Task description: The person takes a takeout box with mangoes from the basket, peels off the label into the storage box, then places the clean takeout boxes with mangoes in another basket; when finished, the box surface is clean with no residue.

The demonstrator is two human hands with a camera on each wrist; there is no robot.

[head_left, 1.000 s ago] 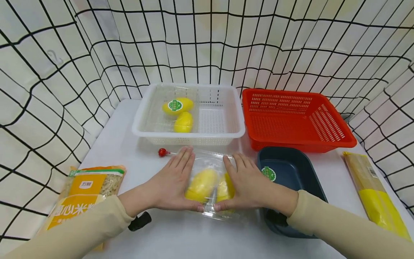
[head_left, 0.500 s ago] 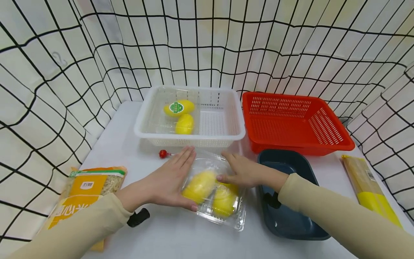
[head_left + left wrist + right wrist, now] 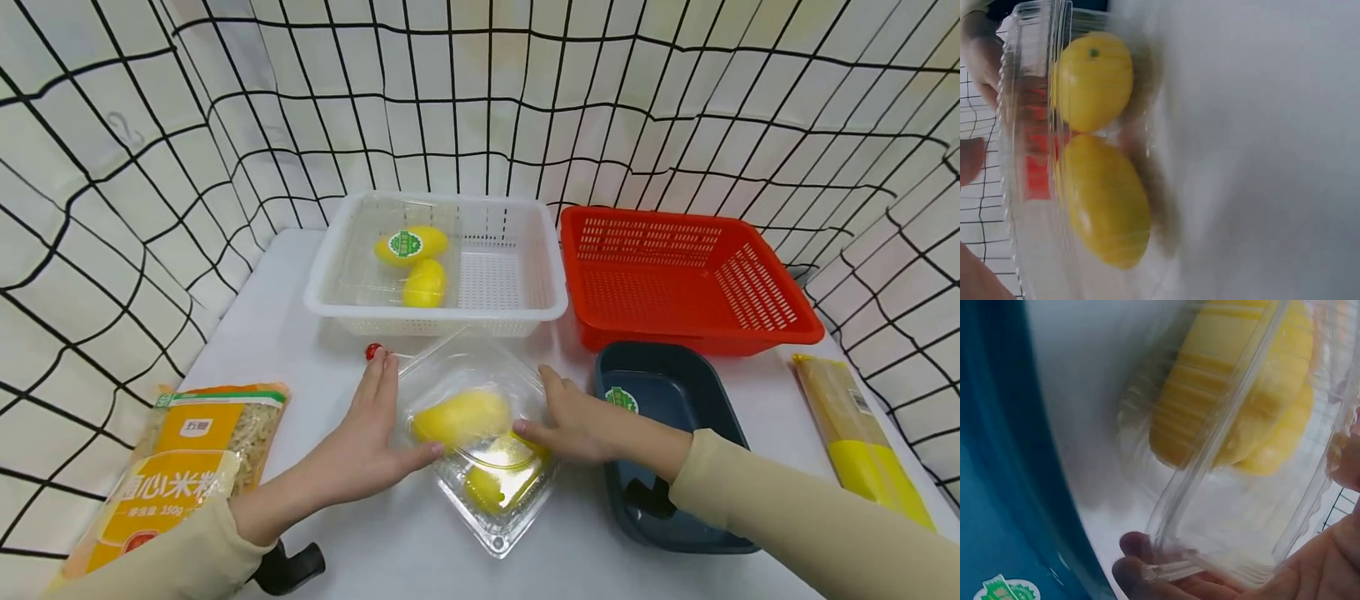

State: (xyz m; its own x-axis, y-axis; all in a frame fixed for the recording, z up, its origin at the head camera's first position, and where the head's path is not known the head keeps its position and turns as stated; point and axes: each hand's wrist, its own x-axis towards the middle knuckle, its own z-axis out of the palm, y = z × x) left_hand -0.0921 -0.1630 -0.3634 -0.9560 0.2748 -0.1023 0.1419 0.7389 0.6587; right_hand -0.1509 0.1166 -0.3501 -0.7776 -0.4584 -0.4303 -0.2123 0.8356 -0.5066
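We see the right grip (image 3: 581, 421) holding a clear box (image 3: 497, 537) by one corner, two yellow fruits (image 3: 459, 419) inside. The left grip (image 3: 363, 446) is released, straight-fingered, beside it.

Clear box (image 3: 468, 362): the left side is flanked by the left hand (image 3: 360, 442), the right corner is taken up by the right hand (image 3: 585, 421).
Near side: open table (image 3: 397, 550) is offered for passage.
Far side: the way is blocked by the white basket's (image 3: 510, 314) wall.
Right: the narrow gap before the blue tray (image 3: 678, 383) is crossed by the right hand.
Back: reach is barred by black netting (image 3: 489, 155).
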